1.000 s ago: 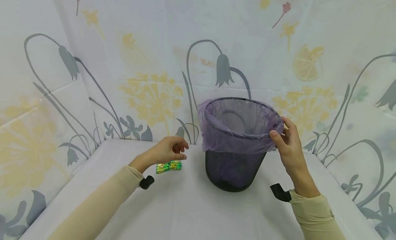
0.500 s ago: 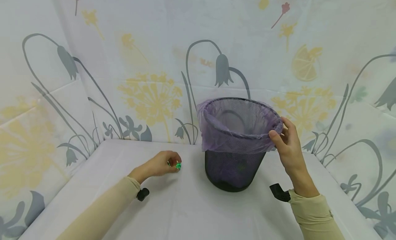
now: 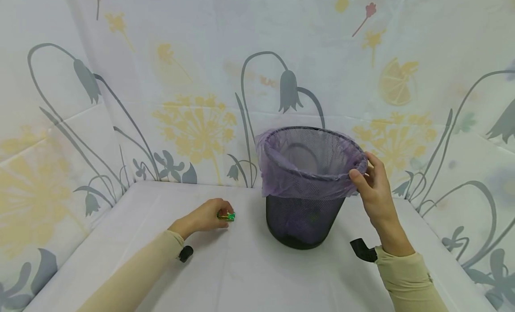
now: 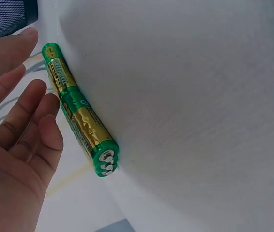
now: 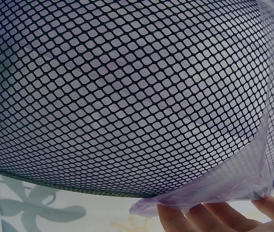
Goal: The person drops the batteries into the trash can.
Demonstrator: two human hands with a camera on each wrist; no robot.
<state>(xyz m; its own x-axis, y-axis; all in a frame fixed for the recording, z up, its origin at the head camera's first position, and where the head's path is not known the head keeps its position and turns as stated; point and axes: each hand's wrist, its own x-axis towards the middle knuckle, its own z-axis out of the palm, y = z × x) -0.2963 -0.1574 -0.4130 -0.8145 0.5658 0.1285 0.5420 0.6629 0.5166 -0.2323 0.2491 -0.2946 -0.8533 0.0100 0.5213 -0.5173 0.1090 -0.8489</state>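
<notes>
Green and gold batteries (image 3: 226, 217) lie on the white table, partly behind the fingers of my left hand (image 3: 206, 215) in the head view. In the left wrist view the batteries (image 4: 87, 118) form two groups end to end, with several silver ends showing. The left fingers (image 4: 20, 118) are loosely bent right beside them, spread apart and not closed round them. My right hand (image 3: 377, 198) grips the rim of a black mesh wastebasket (image 3: 303, 222), thumb in front and fingers behind. A purple bin liner (image 3: 307, 187) is folded over that rim.
The white table (image 3: 241, 276) carries the wastebasket right of centre. Behind it hangs a white cloth (image 3: 217, 70) printed with flowers. A small black device (image 3: 364, 250) sits at the right wrist, another black device (image 3: 186, 254) at the left.
My left hand has come down over the batteries from just above them, and they sit closer together than a second ago. The right hand and the wastebasket stay put.
</notes>
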